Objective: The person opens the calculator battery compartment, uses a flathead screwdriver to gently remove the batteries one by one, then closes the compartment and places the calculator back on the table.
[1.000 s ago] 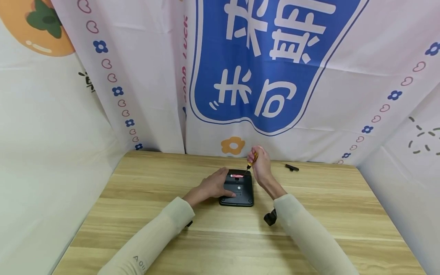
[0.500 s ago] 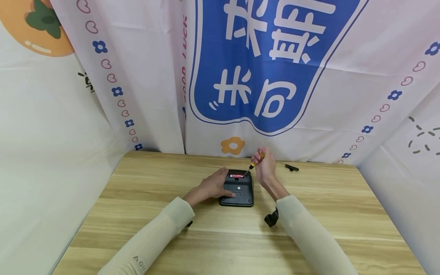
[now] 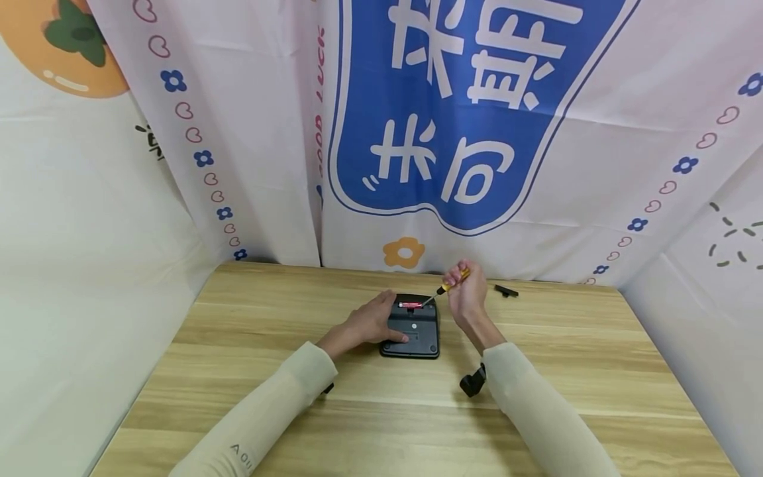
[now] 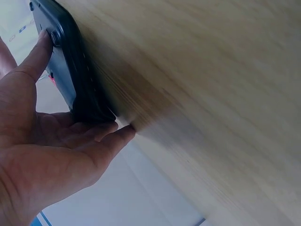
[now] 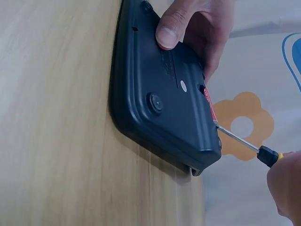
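A black calculator-like device [image 3: 422, 334] lies underside up on the table, rubber feet showing. In its slot sits a red battery [image 3: 410, 305], seen edge-on in the right wrist view. My left hand [image 3: 371, 320] grips the device from the left, thumb on its underside and fingers at its far edge [image 4: 56, 141]. In my right hand [image 3: 466, 295] is a screwdriver [image 3: 443, 289] with a yellow and black handle. Its metal shaft [image 5: 237, 137] slants down to the battery's right end, where the tip appears to touch. The device's face is hidden.
A small black battery cover [image 3: 506, 290] lies on the wooden table [image 3: 369, 430], right of my right hand near the back edge. A printed cloth [image 3: 268, 165] hangs directly behind the table, and white cloth walls flank both sides.
My right hand has moved a little right and down, and the screwdriver now leans lower, with its tip still at the battery's right end. My left hand and the device stay put.
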`<state>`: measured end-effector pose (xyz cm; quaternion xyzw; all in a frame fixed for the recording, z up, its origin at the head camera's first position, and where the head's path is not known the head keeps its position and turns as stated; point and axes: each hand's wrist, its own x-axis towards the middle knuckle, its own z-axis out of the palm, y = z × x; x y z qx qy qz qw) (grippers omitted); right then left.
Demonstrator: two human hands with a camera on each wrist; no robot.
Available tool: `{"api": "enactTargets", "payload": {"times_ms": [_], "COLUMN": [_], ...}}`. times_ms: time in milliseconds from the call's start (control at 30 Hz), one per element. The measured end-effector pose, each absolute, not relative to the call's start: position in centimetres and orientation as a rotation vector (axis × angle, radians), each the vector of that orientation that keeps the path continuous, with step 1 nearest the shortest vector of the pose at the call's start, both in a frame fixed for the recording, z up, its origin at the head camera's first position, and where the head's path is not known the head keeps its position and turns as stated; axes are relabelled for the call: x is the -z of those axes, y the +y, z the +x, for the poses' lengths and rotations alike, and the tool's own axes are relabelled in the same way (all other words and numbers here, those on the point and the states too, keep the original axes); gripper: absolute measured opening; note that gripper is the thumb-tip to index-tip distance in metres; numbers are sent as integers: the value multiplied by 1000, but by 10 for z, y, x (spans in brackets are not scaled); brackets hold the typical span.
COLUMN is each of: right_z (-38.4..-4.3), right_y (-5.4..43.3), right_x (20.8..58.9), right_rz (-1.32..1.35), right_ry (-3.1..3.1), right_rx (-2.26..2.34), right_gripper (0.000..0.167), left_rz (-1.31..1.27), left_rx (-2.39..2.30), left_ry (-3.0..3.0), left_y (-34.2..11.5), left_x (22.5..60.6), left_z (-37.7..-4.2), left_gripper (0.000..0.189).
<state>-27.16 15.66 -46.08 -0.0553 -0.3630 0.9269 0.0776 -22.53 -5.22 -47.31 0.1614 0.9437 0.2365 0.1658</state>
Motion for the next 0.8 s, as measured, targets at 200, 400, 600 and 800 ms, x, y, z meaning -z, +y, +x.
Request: {"api": "enactTargets", "payload": {"times_ms": [200,400,600,800], "right_z": [-266,-259,-258,-262], "right_y": [146,133,126,125], "right_x": [454,450,449,450], "right_rz": [-112,107,233,188], "right_ry": [-1319,-1757,-2030,-1990], "right_rx": [-2655,-2395,-2105,-2158], "right_gripper": [30,29,32,30], "left_rz": [469,483,477,487], "left_rx": [-657,-651,-645,-642], "left_ry": [2687,2688,2681,2685], "left_y": [-53,-55,-55,-55], "left_x": [474,475,476,475], "left_z": [-226,-226,-227,-226], "left_gripper": [108,108,108,108]}}
